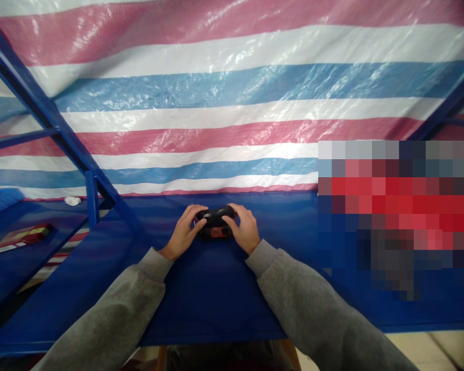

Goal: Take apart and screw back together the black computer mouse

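Over the blue table (212,288), both my hands are at a glossy black, rounded object (215,216) of a kind I cannot make out. Its upper part is curved, and below it shows a darker part with a small red panel (218,232). My left hand (184,230) grips the left end, thumb in front and fingers behind. At the right end my right hand (244,226) does the same, its thumb pressed against the front of the black top. The far side of the object and some fingertips are hidden.
A striped plastic sheet (216,87) hangs behind the table. Blue metal bars (54,111) slope down at the left. On the left table lie a red and yellow box (23,237), a crumpled white piece (72,201) and a blue tray (2,202). A pixelated patch (402,206) hides the right side.
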Action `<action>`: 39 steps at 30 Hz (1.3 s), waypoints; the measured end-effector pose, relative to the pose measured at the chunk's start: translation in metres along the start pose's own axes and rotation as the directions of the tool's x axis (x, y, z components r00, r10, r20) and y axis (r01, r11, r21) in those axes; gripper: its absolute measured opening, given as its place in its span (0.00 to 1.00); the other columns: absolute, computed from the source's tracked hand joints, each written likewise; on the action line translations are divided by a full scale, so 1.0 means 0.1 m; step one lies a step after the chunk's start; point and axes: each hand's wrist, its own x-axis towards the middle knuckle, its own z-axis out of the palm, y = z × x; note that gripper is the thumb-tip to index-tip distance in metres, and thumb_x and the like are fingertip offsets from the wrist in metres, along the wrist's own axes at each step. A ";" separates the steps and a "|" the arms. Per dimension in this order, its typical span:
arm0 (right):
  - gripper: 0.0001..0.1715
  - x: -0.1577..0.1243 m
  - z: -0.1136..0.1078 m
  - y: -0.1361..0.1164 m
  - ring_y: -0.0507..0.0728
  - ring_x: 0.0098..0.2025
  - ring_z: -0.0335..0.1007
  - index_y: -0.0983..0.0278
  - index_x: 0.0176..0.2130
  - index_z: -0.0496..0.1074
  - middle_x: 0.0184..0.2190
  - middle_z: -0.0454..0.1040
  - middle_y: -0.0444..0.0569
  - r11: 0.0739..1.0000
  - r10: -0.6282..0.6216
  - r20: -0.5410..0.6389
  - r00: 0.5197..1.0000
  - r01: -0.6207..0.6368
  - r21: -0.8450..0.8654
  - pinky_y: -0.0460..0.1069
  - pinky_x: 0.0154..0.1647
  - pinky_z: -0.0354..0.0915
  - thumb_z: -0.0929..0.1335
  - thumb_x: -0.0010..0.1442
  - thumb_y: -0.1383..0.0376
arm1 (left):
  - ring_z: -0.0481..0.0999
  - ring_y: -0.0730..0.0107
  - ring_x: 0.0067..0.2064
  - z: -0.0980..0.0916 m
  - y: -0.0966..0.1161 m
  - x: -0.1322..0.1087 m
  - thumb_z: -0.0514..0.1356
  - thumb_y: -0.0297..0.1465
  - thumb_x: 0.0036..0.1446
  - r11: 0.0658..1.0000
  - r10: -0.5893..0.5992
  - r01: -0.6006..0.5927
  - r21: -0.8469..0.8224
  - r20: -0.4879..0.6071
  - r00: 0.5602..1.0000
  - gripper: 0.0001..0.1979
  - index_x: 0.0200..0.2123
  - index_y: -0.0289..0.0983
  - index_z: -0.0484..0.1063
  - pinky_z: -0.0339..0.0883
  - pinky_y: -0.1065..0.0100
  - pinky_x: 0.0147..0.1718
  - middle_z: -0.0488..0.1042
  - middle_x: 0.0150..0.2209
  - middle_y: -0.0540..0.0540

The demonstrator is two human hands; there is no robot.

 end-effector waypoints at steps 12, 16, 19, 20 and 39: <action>0.33 0.02 -0.02 0.04 0.64 0.57 0.60 0.67 0.57 0.64 0.55 0.64 0.59 0.984 -0.164 0.193 0.967 0.174 -0.035 0.59 0.59 0.58 0.68 0.57 0.54 | 0.65 0.56 0.57 -0.12 -0.14 -0.02 0.58 0.45 0.56 0.974 0.017 -0.066 0.217 0.219 0.976 0.30 0.60 0.45 0.59 0.59 0.55 0.56 0.67 0.56 0.45; 0.35 0.01 -0.04 0.06 0.63 0.56 0.60 0.66 0.59 0.61 0.54 0.66 0.59 0.952 -0.289 0.259 0.922 0.305 -0.020 0.60 0.58 0.59 0.68 0.57 0.55 | 0.65 0.57 0.58 -0.16 -0.14 -0.01 0.57 0.46 0.56 0.977 0.004 -0.060 0.205 0.263 0.965 0.30 0.59 0.44 0.60 0.58 0.56 0.56 0.68 0.57 0.45; 0.35 0.02 -0.04 0.06 0.63 0.54 0.63 0.67 0.57 0.64 0.52 0.68 0.60 0.956 -0.278 0.249 0.928 0.294 -0.026 0.60 0.57 0.60 0.70 0.55 0.54 | 0.64 0.57 0.58 -0.16 -0.13 -0.01 0.58 0.46 0.55 0.984 -0.005 -0.046 0.174 0.281 0.960 0.31 0.60 0.44 0.59 0.56 0.55 0.57 0.67 0.57 0.45; 0.35 0.02 -0.04 0.06 0.63 0.53 0.64 0.67 0.56 0.65 0.51 0.69 0.60 0.962 -0.255 0.251 0.934 0.272 -0.034 0.59 0.56 0.60 0.70 0.54 0.54 | 0.64 0.56 0.58 -0.15 -0.13 -0.02 0.59 0.46 0.54 0.986 -0.003 -0.045 0.159 0.288 0.958 0.32 0.60 0.44 0.58 0.56 0.54 0.57 0.66 0.58 0.44; 0.33 -0.03 0.02 0.02 0.61 0.49 0.69 0.67 0.53 0.67 0.49 0.71 0.56 0.986 -0.077 0.458 0.885 0.135 -0.094 0.55 0.52 0.66 0.73 0.50 0.57 | 0.69 0.56 0.52 -0.02 -0.07 -0.06 0.63 0.43 0.50 0.990 -0.042 -0.008 0.140 0.347 0.937 0.40 0.63 0.42 0.51 0.59 0.53 0.53 0.70 0.51 0.41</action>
